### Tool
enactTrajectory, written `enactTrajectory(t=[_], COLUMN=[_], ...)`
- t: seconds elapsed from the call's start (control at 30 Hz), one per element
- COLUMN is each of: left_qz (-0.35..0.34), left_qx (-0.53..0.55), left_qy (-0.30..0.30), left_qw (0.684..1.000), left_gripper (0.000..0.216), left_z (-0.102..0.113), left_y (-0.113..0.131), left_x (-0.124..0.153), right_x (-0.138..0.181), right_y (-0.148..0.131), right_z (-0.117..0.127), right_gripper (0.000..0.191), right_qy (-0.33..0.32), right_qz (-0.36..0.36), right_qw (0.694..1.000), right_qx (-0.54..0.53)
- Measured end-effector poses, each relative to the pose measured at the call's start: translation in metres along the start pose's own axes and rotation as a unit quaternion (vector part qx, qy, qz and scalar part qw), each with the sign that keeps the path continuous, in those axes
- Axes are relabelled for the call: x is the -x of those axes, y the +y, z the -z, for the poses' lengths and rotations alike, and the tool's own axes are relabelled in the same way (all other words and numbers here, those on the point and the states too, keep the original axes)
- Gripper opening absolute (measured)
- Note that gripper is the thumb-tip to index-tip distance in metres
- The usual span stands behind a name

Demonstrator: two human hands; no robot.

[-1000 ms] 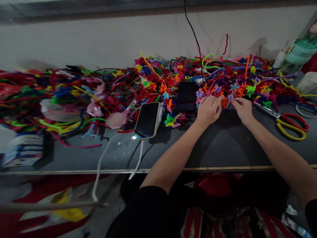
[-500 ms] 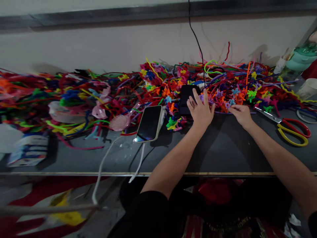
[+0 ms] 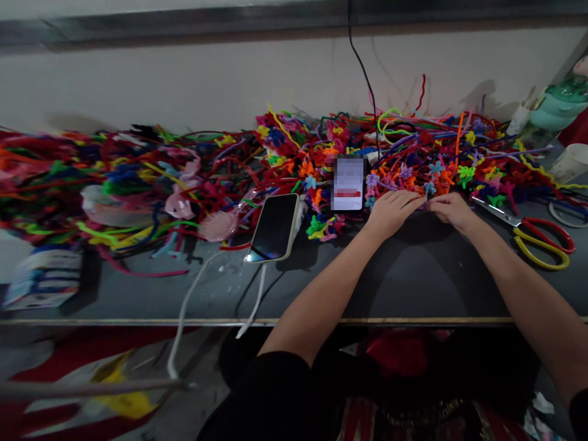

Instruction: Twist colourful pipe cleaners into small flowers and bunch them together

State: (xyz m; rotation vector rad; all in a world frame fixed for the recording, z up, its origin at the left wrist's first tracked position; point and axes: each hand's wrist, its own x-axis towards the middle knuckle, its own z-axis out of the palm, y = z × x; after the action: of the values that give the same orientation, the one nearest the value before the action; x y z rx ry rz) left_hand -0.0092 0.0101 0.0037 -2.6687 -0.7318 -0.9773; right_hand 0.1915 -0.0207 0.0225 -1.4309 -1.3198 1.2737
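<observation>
The 2 hands meet at the near edge of a heap of colorful fuzzy stems (image 3: 257,147) on a dark table (image 3: 413,275). A small purple piece (image 3: 425,201) sits between their fingertips, mostly covered. The right hand (image 3: 452,212) has its thumb and index finger pinched on it. The left hand (image 3: 394,212) comes in from the other side, palm down, fingers together and tips at the purple piece; I cannot tell whether they grip it, since the thumb is hidden.

Just beyond the fingertips lies a light blue flower (image 3: 430,188), with a bright green flower (image 3: 466,176) to its right. Left of the left hand, a phone (image 3: 348,184) shows a lit screen too coarse to read. Farther left, a second phone (image 3: 274,228) lies with a dark screen, a white cable (image 3: 258,300) running from its near end. A pink hairbrush (image 3: 218,226) is just left of that phone, and a box (image 3: 45,277) lies at the far left end. Right of the right hand are scissors (image 3: 546,239) with 1 red and 1 yellow handle, blades slanting toward the heap. A white cup (image 3: 570,162) stands beyond them.
</observation>
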Motion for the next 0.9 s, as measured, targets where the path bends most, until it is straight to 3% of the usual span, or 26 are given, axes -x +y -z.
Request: enactTrajectory(t=[0.1,0.27,0.4,0.6,0.7,0.77,0.83,0.9], left_qz=[-0.034,-0.027,-0.035,-0.043,-0.025,0.016,0.110,0.247], left_qx=[-0.005,0.020,0.043,0.007,0.008,0.037,0.107,0.239], left_qy=[0.036,0.087,0.115,0.052,-0.017,-0.044,-0.047,-0.065], left_qw=[0.999,0.996,0.992,0.998,1.000,0.998,0.987,0.937], left_gripper=[0.029,0.024,0.020,0.024,0.028,0.026,0.023,0.025], left_z=[-0.003,-0.008,-0.010,0.000,0.009,0.013,0.014,0.013], left_y=[-0.002,0.003,0.004,-0.004,0.000,0.006,0.013,0.018], left_x=[0.003,0.002,0.001,0.001,-0.002,-0.005,-0.009,-0.013], right_x=[0.005,0.006,0.005,0.002,0.007,0.014,0.022,0.028], right_y=[-0.005,-0.007,-0.007,-0.005,-0.005,-0.006,-0.008,-0.009], right_z=[0.008,0.012,0.010,0.003,-0.002,-0.007,-0.013,-0.017], right_gripper=[0.020,0.022,0.024,0.038,0.038,0.029,0.024,0.026], right_qy=[-0.051,-0.121,-0.135,-0.084,-0.022,0.034,0.089,0.121], right_qz=[-0.031,-0.043,-0.033,-0.005,0.083,0.171,0.248,0.292], right_qw=[0.997,0.991,0.990,0.996,0.989,0.953,0.884,0.825], right_qx=[-0.040,-0.034,-0.033,0.011,0.119,0.249,0.385,0.468])
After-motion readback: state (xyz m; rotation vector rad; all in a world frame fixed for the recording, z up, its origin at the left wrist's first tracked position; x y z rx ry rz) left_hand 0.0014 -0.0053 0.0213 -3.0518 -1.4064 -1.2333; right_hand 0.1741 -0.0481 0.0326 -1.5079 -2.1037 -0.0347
